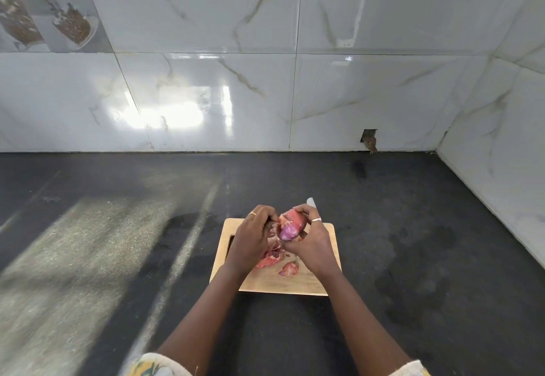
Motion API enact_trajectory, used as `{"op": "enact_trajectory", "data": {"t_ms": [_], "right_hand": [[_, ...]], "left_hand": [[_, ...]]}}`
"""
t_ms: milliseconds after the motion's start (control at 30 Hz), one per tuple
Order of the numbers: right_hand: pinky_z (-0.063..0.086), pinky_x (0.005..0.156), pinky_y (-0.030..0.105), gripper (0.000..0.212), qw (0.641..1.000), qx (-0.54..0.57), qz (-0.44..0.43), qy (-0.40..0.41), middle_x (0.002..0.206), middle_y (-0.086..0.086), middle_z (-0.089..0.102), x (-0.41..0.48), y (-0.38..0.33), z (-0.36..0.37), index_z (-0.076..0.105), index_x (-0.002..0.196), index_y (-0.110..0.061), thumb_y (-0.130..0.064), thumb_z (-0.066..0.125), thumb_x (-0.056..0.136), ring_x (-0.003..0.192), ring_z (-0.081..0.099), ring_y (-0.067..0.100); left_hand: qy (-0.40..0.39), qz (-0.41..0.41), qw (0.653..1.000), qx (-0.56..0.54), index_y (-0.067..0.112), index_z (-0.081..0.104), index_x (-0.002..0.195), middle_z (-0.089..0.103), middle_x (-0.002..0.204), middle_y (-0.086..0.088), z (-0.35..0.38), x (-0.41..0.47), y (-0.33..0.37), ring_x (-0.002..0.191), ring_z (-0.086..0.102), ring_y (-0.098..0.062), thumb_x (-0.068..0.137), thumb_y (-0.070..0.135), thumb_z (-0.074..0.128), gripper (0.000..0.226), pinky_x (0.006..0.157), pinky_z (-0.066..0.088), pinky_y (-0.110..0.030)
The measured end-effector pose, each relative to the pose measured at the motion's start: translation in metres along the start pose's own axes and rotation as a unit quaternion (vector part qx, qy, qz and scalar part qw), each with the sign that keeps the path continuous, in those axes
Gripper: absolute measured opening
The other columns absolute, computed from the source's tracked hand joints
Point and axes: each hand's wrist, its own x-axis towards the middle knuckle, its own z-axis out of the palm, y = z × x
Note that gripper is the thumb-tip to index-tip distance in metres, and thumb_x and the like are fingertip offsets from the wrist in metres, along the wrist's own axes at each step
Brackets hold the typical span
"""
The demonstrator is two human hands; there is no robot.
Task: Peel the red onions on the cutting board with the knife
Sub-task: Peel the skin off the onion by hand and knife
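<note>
The red onion [290, 226] is held up off the wooden cutting board [321, 282], over its 12 o'clock half. It's wrapped by the right hand [312, 240], fingers curled over the top, while the left hand [253, 237] is curled in at its 9 o'clock side, pinching the papery skin. Only a blade tip of the knife [311, 202] is seen, at 12 o'clock; the handle is hidden. Skin scraps [269, 259] are piled below. The bared purple flesh is probably slick, so the firm bulb is best gripped where it's still dry; the skin likely tears easily.
</note>
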Motion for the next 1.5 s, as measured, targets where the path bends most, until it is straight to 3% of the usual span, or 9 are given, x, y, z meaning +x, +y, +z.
{"op": "enact_trajectory", "data": {"t_ms": [267,433,567,767,967,1133,1300,1433,1500], "right_hand": [[0.054,0.075,0.027,0.067,0.994,0.107,0.032,0.004,0.114,0.005,0.057,-0.003,0.003,-0.005,0.048,0.111,-0.033,0.006,0.076,0.064,0.096,0.062,0.016],[0.057,0.082,0.039,0.065,0.994,0.106,0.028,0.001,0.111,-0.007,0.055,-0.005,0.002,-0.003,0.048,0.111,-0.03,-0.002,0.078,0.06,0.099,0.062,0.024],[0.057,0.084,0.034,0.064,0.997,0.079,0.017,0.009,0.102,-0.026,0.053,-0.008,-0.001,-0.002,0.047,0.115,-0.024,0.0,0.08,0.065,0.099,0.063,0.018],[0.057,0.081,0.028,0.065,0.997,0.064,0.009,0.03,0.107,-0.018,0.055,-0.009,-0.005,-0.002,0.046,0.107,-0.035,0.0,0.081,0.065,0.097,0.064,0.016],[0.052,0.072,0.011,0.068,0.999,0.013,-0.01,0.035,0.109,-0.016,0.053,-0.011,-0.006,-0.001,0.042,0.111,-0.039,-0.004,0.081,0.067,0.1,0.06,0.01],[0.053,0.075,0.015,0.069,0.999,-0.013,-0.023,0.043,0.107,-0.032,0.046,-0.012,-0.005,0.001,0.044,0.114,-0.035,-0.001,0.08,0.066,0.1,0.059,0.006],[0.053,0.075,0.015,0.066,0.998,-0.021,-0.04,0.044,0.107,-0.026,0.047,-0.011,-0.006,-0.001,0.043,0.104,-0.042,-0.002,0.08,0.067,0.099,0.059,0.007],[0.053,0.073,0.015,0.064,0.998,-0.03,-0.043,0.045,0.103,-0.02,0.05,-0.01,-0.008,-0.001,0.043,0.099,-0.046,-0.004,0.08,0.068,0.094,0.059,0.006],[0.053,0.073,0.016,0.065,0.997,-0.039,-0.045,0.045,0.104,-0.02,0.049,-0.01,-0.009,0.0,0.042,0.098,-0.047,-0.004,0.08,0.067,0.095,0.058,0.007]], "left_hand": [[-0.008,0.0,1.0,-0.017,0.006,0.065,0.1,0.054,0.098,0.001,0.0,-0.003,-0.003,0.085,0.054,-0.005,0.09,0.016,0.049,0.022,0.077,0.042,-0.006],[-0.031,-0.09,0.992,-0.077,0.011,0.061,0.097,0.053,0.097,0.006,0.003,0.0,0.005,0.083,0.055,-0.004,0.08,0.025,0.069,0.023,0.072,0.041,-0.003],[-0.041,-0.11,0.985,-0.129,0.021,0.057,0.094,0.059,0.096,0.005,0.003,-0.001,0.01,0.084,0.058,-0.006,0.076,0.022,0.074,0.025,0.072,0.041,-0.002],[-0.031,-0.204,0.94,-0.272,0.014,0.066,0.102,0.07,0.1,-0.002,0.003,-0.007,0.01,0.093,0.067,-0.018,0.083,0.009,0.065,0.02,0.076,0.055,-0.024],[-0.041,-0.289,0.887,-0.358,0.013,0.066,0.096,0.067,0.1,-0.014,0.005,-0.002,0.014,0.093,0.067,-0.028,0.083,0.011,0.065,0.012,0.082,0.056,-0.045],[-0.078,-0.319,0.863,-0.384,0.009,0.061,0.097,0.063,0.097,-0.015,0.005,0.001,0.017,0.087,0.064,-0.024,0.086,0.005,0.058,0.012,0.086,0.052,-0.043],[-0.094,-0.333,0.832,-0.434,0.007,0.059,0.103,0.064,0.095,-0.012,0.005,0.001,0.018,0.083,0.065,-0.016,0.089,0.004,0.055,0.015,0.077,0.054,-0.029],[-0.1,-0.331,0.84,-0.417,0.008,0.058,0.102,0.062,0.104,-0.021,0.006,0.003,0.016,0.091,0.061,-0.03,0.083,0.008,0.065,0.02,0.087,0.048,-0.047],[-0.1,-0.329,0.843,-0.414,0.009,0.058,0.101,0.063,0.102,-0.019,0.005,0.004,0.016,0.091,0.06,-0.03,0.084,0.008,0.063,0.018,0.088,0.047,-0.047]]}}
